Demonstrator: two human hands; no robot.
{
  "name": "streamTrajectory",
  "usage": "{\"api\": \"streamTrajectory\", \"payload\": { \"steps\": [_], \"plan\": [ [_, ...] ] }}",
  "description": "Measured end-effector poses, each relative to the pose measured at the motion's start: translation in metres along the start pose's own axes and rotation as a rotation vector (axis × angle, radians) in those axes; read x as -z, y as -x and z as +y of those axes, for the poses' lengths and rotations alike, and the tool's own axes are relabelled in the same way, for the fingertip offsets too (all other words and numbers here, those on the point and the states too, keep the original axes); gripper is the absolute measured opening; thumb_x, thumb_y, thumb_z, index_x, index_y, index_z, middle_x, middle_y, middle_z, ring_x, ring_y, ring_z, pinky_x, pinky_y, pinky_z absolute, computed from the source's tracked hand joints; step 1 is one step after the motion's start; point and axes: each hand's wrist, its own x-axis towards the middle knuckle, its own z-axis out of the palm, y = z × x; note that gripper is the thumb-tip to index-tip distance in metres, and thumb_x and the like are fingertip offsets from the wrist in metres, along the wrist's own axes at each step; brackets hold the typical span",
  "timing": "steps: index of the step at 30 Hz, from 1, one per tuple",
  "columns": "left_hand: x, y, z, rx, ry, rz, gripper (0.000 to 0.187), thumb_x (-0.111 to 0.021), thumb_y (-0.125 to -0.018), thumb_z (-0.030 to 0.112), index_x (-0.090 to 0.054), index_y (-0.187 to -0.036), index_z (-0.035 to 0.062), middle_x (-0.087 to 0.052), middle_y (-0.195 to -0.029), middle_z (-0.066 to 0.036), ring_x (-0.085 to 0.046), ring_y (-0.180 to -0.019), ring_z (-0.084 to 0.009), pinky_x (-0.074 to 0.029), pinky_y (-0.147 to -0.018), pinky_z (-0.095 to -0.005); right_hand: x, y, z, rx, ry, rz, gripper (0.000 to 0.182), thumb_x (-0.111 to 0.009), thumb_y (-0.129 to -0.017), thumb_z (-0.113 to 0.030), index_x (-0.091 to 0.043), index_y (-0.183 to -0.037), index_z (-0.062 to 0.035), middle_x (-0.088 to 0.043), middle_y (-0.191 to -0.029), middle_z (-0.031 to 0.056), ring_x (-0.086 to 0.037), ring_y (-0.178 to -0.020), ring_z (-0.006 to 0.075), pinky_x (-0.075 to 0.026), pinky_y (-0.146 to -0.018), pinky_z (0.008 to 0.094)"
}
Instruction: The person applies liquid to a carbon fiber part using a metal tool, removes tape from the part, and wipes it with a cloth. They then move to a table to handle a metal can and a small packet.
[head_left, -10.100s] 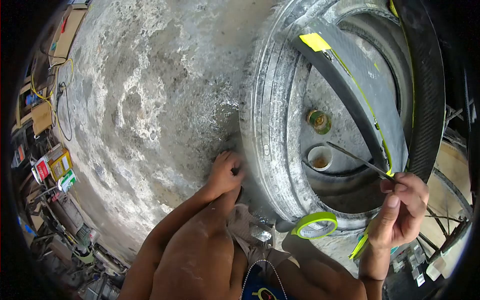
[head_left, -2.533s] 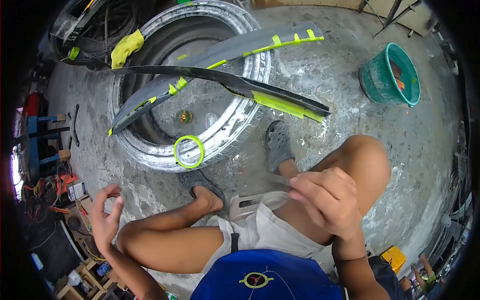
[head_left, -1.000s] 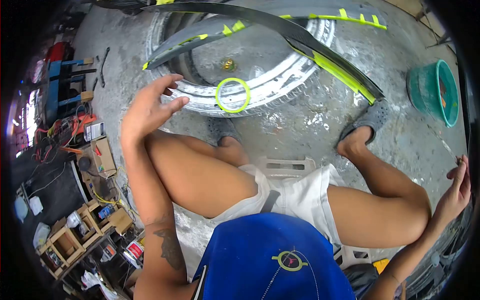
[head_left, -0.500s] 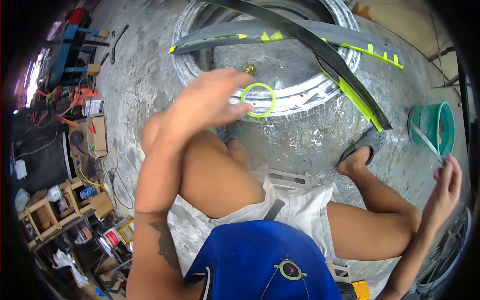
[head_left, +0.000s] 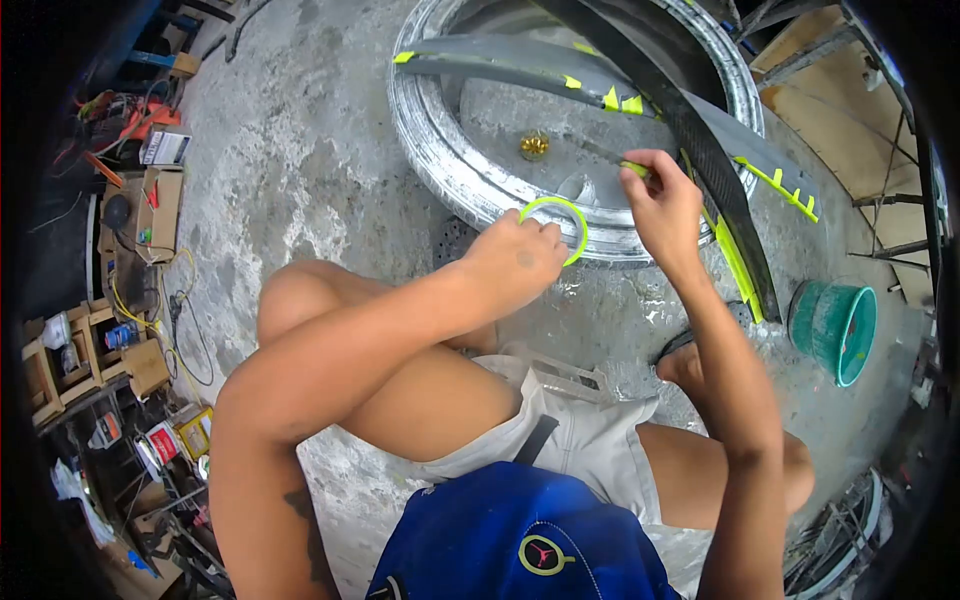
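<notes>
My left hand [head_left: 515,262] reaches across the near edge of a white-coated tyre [head_left: 445,165], its curled fingers closed over the left side of a lime-green tape roll [head_left: 578,222]. Between the thumb and fingers of my right hand [head_left: 668,210] is a thin grey blade [head_left: 600,151] with lime-green at the held end. Its tip points left, over the tyre's open middle. A small gold-coloured item [head_left: 534,146] sits inside the tyre ring. Lying across the tyre are a grey panel [head_left: 510,62] and a black carbon-patterned strip [head_left: 715,165], both with lime-green tape along their edges.
A green bucket [head_left: 832,325] stands on the concrete floor at the right. To the left are cardboard boxes [head_left: 160,205], yellow cable [head_left: 125,310] and a cluttered wooden shelf [head_left: 95,340]. Wheel rims [head_left: 850,535] lie at the lower right.
My right hand has come from beside the bucket to above the tyre, carrying the blade. My left hand has closed on the tape roll. The view has shifted.
</notes>
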Motion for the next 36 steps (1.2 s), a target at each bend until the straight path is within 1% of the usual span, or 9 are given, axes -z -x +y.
{"api": "streamTrajectory", "payload": {
  "steps": [5, 8, 13, 19, 24, 28, 32, 34, 36],
  "plan": [
    [0.052, 0.035, -0.017, 0.129, 0.177, 0.077, 0.018, -0.059, -0.082, 0.011, -0.058, -0.099, 0.0053, -0.063, -0.090, -0.012, -0.066, -0.087, -0.0297, -0.048, -0.077, -0.0428, 0.007, 0.057, 0.042, 0.144, 0.048, 0.142, 0.018, -0.071, -0.089, -0.015, -0.069, -0.103, -0.0040, -0.070, -0.116, 0.0168, -0.065, -0.108, 0.0302, -0.045, -0.097, 0.0399],
    [0.078, 0.043, -0.021, 0.221, 0.289, 0.050, 0.016, -0.059, -0.086, 0.009, -0.054, -0.100, 0.0027, -0.064, -0.088, -0.014, -0.065, -0.084, -0.0346, -0.048, -0.073, -0.0462, 0.000, 0.080, 0.052, 0.136, 0.272, 0.193, 0.016, -0.071, -0.089, -0.016, -0.069, -0.101, -0.0075, -0.069, -0.108, 0.0101, -0.058, -0.117, 0.0303, -0.037, -0.103, 0.0416],
    [0.093, 0.042, -0.012, 0.307, 0.554, 0.097, 0.012, -0.057, -0.092, 0.008, -0.053, -0.101, 0.0007, -0.066, -0.088, -0.018, -0.065, -0.082, -0.0390, -0.050, -0.072, -0.0467, -0.006, 0.093, 0.057, 0.121, 0.440, 0.254, 0.019, -0.073, -0.085, -0.014, -0.067, -0.102, -0.0101, -0.063, -0.106, 0.0060, -0.055, -0.107, 0.0259, -0.035, -0.096, 0.0413],
    [0.111, 0.031, 0.003, 0.388, 1.214, -0.029, 0.034, -0.070, -0.085, 0.002, -0.056, -0.116, 0.0006, -0.064, -0.101, -0.006, -0.059, -0.080, -0.0119, -0.049, -0.077, -0.0277, 0.008, 0.092, 0.057, 0.153, 0.419, 0.227, 0.028, -0.075, -0.084, -0.019, -0.066, -0.109, -0.0089, -0.063, -0.107, 0.0063, -0.055, -0.108, 0.0252, -0.035, -0.094, 0.0406],
    [0.116, 0.026, 0.010, 0.300, 1.150, 0.003, 0.038, -0.072, -0.082, 0.000, -0.057, -0.116, 0.0008, -0.064, -0.103, -0.007, -0.061, -0.083, -0.0135, -0.049, -0.079, -0.0286, 0.034, 0.081, 0.016, 0.147, 0.268, 0.347, 0.036, -0.074, -0.085, -0.023, -0.065, -0.116, -0.0068, -0.063, -0.111, 0.0101, -0.056, -0.108, 0.0287, -0.039, -0.094, 0.0420],
    [0.131, 0.012, 0.019, 0.138, 1.021, 0.068, 0.030, -0.075, -0.081, 0.005, -0.061, -0.108, 0.0006, -0.066, -0.091, -0.010, -0.061, -0.078, -0.0159, -0.049, -0.075, -0.0293, 0.086, 0.065, -0.053, 0.314, -0.408, -0.098, 0.039, -0.070, -0.090, -0.026, -0.063, -0.119, -0.0019, -0.067, -0.103, 0.0172, -0.064, -0.097, 0.0361, -0.050, -0.081, 0.0436],
    [0.140, -0.024, 0.026, 0.102, 1.320, 0.158, 0.025, -0.074, -0.086, 0.006, -0.062, -0.107, -0.0007, -0.065, -0.104, -0.005, -0.059, -0.094, -0.0120, -0.048, -0.085, -0.0282, 0.150, 0.050, -0.092, 0.460, -0.249, -0.317, 0.033, -0.067, -0.091, -0.023, -0.063, -0.116, -0.0012, -0.069, -0.093, 0.0182, -0.066, -0.085, 0.0385, -0.051, -0.074, 0.0461],
    [0.147, -0.048, 0.038, 0.087, 1.367, 0.309, 0.023, -0.072, -0.088, 0.003, -0.061, -0.108, -0.0011, -0.064, -0.108, -0.010, -0.059, -0.102, -0.0150, -0.049, -0.090, -0.0300, 0.182, 0.043, -0.091, 0.324, -0.088, -0.549, 0.029, -0.061, -0.096, -0.025, -0.064, -0.119, -0.0080, -0.070, -0.099, 0.0094, -0.065, -0.093, 0.0303, -0.049, -0.080, 0.0437],
    [0.153, -0.087, 0.056, 0.015, 1.273, 0.398, 0.021, -0.070, -0.090, 0.000, -0.062, -0.109, -0.0032, -0.064, -0.112, -0.013, -0.060, -0.105, -0.0176, -0.049, -0.093, -0.0315, 0.203, 0.042, -0.073, 0.451, -0.136, -0.340, 0.024, -0.063, -0.094, -0.022, -0.064, -0.115, -0.0102, -0.068, -0.089, 0.0071, -0.064, -0.084, 0.0304, -0.046, -0.072, 0.0429]
  ]
}}
